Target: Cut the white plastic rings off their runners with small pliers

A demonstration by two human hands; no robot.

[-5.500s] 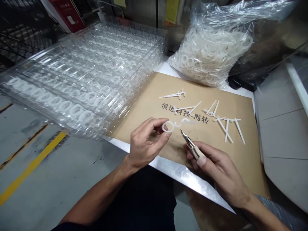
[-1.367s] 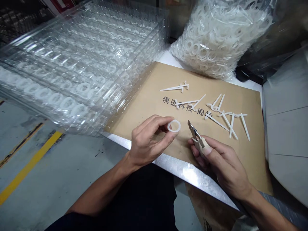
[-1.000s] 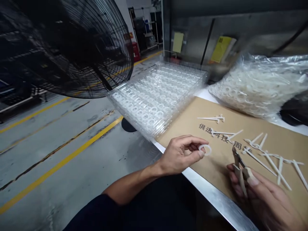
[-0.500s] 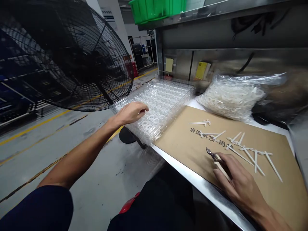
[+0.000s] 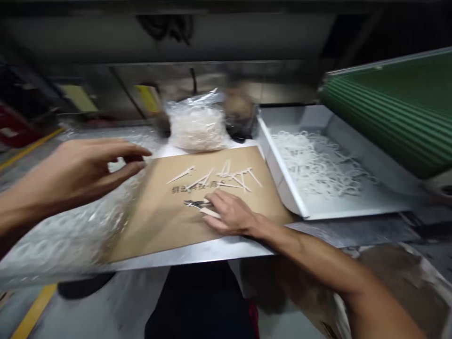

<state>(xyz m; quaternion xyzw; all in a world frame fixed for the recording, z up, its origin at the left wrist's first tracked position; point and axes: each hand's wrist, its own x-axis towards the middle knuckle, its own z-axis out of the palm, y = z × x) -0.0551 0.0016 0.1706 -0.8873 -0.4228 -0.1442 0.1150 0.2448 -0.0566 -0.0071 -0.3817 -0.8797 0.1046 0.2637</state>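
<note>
My left hand (image 5: 81, 165) is raised over the clear plastic tray (image 5: 70, 230), thumb and fingers apart, and no ring shows in it. Rows of white rings, blurred here, fill that tray. In my right hand (image 5: 233, 212) is a pair of nippers (image 5: 197, 204) with pale handles, low over the brown cardboard sheet (image 5: 151, 230); the jaws point left. Just beyond them, several thin white plastic sprues (image 5: 203, 180) lie scattered across the printed characters on the cardboard.
Behind the cardboard stands a clear bag (image 5: 199, 125) full of white rings. To the right, a white bin (image 5: 363, 205) holds a pile of white ring parts, below a green conveyor belt (image 5: 388, 94). The metal table edge (image 5: 197, 254) runs along the front.
My left hand carried a ring from the cardboard to the tray, and it now shows none. The nippers stay in my right hand. The view has swung right, bringing in the bin and conveyor.
</note>
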